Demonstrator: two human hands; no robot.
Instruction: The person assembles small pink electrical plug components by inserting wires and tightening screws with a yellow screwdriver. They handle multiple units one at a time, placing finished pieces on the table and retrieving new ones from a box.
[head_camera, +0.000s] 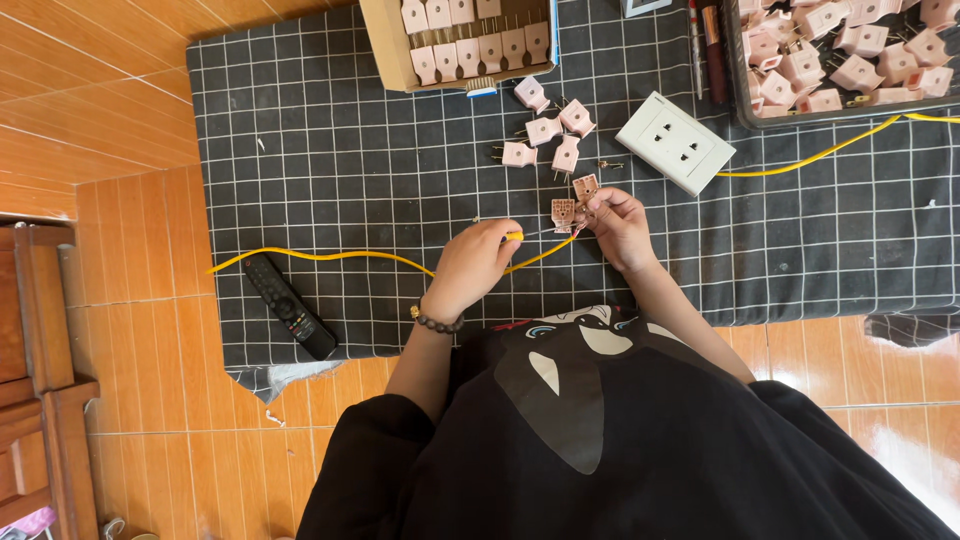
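My left hand (478, 262) pinches a yellow cable (320, 256) near its end, over a black grid-patterned mat (330, 160). My right hand (617, 225) holds an opened pink plug half (586, 187) at its fingertips. A second opened plug half (563, 211) lies just left of that hand, between the two hands. The cable's end runs between both hands. Several closed pink plugs (545, 130) lie just beyond my hands.
A cardboard box (385, 50) of pink plugs sits at the top middle, a dark tray (741, 95) of more plugs at top right. A white wall socket (675, 142) with a yellow cable (820, 155) lies right of centre. A black remote (289, 305) rests at lower left.
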